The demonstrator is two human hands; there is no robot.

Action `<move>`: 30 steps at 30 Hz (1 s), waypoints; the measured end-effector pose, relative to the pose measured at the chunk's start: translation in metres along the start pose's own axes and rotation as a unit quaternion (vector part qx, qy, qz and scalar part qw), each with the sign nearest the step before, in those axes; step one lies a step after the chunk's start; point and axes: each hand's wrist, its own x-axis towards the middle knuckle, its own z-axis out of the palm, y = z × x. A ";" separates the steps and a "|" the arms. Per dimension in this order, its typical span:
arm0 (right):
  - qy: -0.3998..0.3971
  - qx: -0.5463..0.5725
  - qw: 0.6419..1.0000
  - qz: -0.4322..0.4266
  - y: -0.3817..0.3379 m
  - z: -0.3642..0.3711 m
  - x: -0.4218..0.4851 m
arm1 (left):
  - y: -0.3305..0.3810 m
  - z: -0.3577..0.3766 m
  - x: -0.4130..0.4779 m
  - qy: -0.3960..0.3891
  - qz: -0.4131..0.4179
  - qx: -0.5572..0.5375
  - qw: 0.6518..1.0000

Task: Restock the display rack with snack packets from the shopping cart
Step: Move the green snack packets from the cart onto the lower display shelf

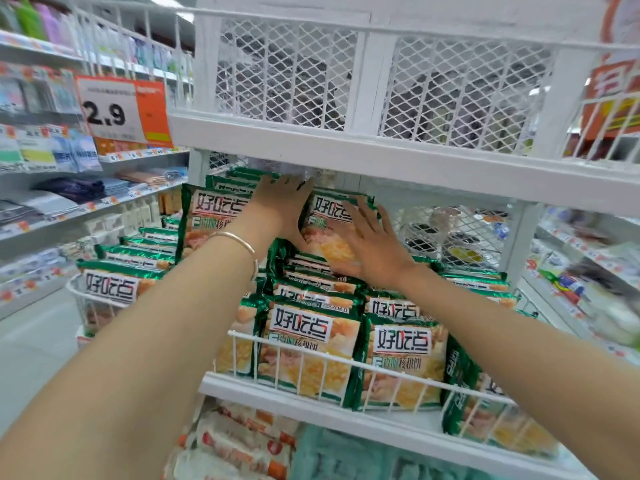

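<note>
Both my hands reach into the middle tier of the white display rack (346,414). A green snack packet (330,216) stands upright at the back of the tier. My left hand (280,206) lies against its left edge with straight fingers, thumb under the packet's lower left. My right hand (372,244) presses flat on its front. Several identical green packets (304,344) fill the tier in rows below my hands. More of them lean in a white wire basket (74,289) at the left. The shopping cart is not in view.
The rack's upper mesh tier (349,140) overhangs my hands closely. A lower tier holds red-and-white packets (239,441). Store shelves with goods and a 2.9 price sign (121,112) run along the left; another shelf (581,258) stands at the right.
</note>
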 end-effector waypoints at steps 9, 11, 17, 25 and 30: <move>-0.004 0.105 0.992 0.069 -0.067 -0.068 -0.036 | -0.053 -0.019 -0.096 0.040 -0.013 -0.059 0.997; -0.010 0.103 0.992 0.072 -0.097 -0.083 -0.045 | -0.072 -0.022 -0.132 0.034 -0.014 -0.056 0.998; -0.131 0.109 0.982 0.079 -0.201 -0.119 -0.058 | -0.133 -0.027 -0.247 -0.137 -0.026 -0.075 0.987; -0.161 0.189 0.968 -0.047 -0.332 -0.130 -0.026 | -0.211 -0.005 -0.374 -0.285 -0.167 -0.099 0.939; -0.187 0.210 0.942 -0.181 -0.408 -0.119 -0.005 | -0.227 0.013 -0.454 -0.314 -0.293 -0.136 0.893</move>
